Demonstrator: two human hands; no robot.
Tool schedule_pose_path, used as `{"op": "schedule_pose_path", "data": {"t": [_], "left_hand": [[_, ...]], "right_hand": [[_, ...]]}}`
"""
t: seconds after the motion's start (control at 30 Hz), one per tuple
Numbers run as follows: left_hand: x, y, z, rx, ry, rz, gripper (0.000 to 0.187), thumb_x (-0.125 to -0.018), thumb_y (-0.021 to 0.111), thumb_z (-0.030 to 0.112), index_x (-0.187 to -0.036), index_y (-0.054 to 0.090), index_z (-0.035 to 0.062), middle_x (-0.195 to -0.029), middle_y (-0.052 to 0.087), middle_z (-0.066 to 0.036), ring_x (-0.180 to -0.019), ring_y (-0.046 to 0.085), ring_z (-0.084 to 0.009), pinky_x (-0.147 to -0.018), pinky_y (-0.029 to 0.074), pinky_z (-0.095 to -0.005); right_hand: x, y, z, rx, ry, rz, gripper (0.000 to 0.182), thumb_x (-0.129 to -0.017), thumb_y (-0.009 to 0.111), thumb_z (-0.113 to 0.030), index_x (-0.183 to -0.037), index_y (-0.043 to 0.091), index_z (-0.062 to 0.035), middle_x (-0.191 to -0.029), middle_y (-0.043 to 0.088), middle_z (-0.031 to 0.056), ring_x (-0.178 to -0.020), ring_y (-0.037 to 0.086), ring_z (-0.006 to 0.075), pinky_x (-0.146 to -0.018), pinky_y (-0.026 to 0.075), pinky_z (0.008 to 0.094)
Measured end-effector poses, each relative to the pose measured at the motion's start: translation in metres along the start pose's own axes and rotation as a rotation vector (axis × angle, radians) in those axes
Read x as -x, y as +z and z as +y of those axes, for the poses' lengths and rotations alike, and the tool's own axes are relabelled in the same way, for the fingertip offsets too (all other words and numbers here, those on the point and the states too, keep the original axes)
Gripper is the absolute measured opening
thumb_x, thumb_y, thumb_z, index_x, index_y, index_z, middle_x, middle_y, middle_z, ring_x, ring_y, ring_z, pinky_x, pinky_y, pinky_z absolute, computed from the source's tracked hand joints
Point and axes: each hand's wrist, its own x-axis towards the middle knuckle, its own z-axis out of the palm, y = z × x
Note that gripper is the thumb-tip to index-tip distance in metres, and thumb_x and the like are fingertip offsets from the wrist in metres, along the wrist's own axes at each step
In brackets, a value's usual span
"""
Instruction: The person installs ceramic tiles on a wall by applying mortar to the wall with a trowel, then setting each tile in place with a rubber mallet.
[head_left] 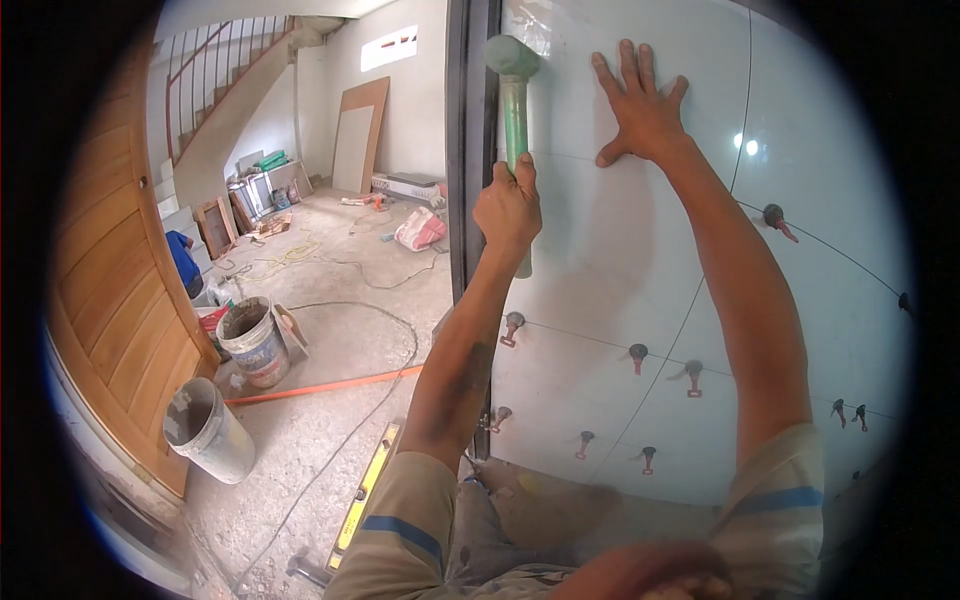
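Observation:
My left hand (508,207) is closed around the green handle of a rubber mallet (515,112), held upright in front of the tiled wall beside the dark door frame. The grey-green mallet head points up. My right hand (640,115) lies with fingers spread on a large glossy pale wall tile (570,235), to the right of the mallet. Several tile-levelling clips with dark knobs and reddish tabs stick out of the joints below, among them one levelling clip (637,357) and another clip (775,218) at the right.
A dark door frame (465,130) borders the tiles. Left of it are a wooden door (125,250), two buckets, a grey one (225,450) and a labelled one (262,355), a yellow spirit level (362,500), an orange hose (330,386) and cables on rough concrete. Stairs (225,75) rise behind.

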Motion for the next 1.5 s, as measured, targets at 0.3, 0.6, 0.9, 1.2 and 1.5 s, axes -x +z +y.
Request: {"op": "schedule_pose_path", "data": {"t": [0.3,0.6,0.9,1.2,1.5], "left_hand": [[0.007,-0.001,0.002,0.005,-0.016,-0.052,0.054,-0.097,0.036,0.051,-0.086,0.056,0.0016,-0.066,0.062,-0.024,-0.068,0.063,-0.0452,-0.066,0.048,-0.0533],[-0.010,-0.017,0.013,-0.085,-0.069,-0.172,0.060,-0.096,0.033,0.052,-0.098,0.061,-0.0002,-0.086,0.066,-0.025,-0.089,0.062,-0.0458,-0.079,0.047,-0.0514],[-0.020,-0.015,0.007,-0.122,-0.018,-0.146,0.060,-0.096,0.033,0.053,-0.097,0.059,-0.0011,-0.088,0.066,-0.027,-0.089,0.062,-0.0467,-0.081,0.046,-0.0538],[-0.040,-0.011,0.040,-0.053,0.097,-0.062,0.058,-0.097,0.033,0.052,-0.093,0.059,0.0006,-0.077,0.064,-0.027,-0.081,0.062,-0.0466,-0.074,0.047,-0.0537],[-0.052,-0.002,0.040,-0.079,0.002,-0.153,0.062,-0.096,0.031,0.053,-0.091,0.061,-0.0009,-0.083,0.065,-0.027,-0.086,0.062,-0.0467,-0.079,0.047,-0.0517]], "right_hand": [[0.003,0.000,-0.002,0.007,-0.013,0.029,0.140,-0.042,0.089,-0.052,-0.153,0.007,-0.0285,-0.160,0.002,0.0126,-0.146,0.003,0.0352,-0.095,0.024,0.0746],[-0.007,0.006,0.081,-0.086,0.035,0.229,0.109,-0.067,0.067,-0.071,-0.151,0.018,-0.0233,-0.159,0.013,0.0035,-0.147,0.013,0.0214,-0.106,0.020,0.0655],[0.022,0.001,0.177,0.124,0.138,0.158,0.113,-0.065,0.065,-0.072,-0.152,0.012,-0.0244,-0.160,0.010,-0.0011,-0.147,0.012,0.0200,-0.103,0.027,0.0643],[0.034,-0.013,0.181,0.164,0.049,0.046,0.136,-0.043,0.082,-0.063,-0.152,0.009,-0.0269,-0.160,0.009,-0.0039,-0.147,0.012,0.0177,-0.099,0.038,0.0578],[0.031,-0.005,0.186,0.143,0.021,0.114,0.136,-0.041,0.078,-0.067,-0.152,0.011,-0.0273,-0.159,0.012,-0.0047,-0.146,0.016,0.0170,-0.098,0.039,0.0586]]}}
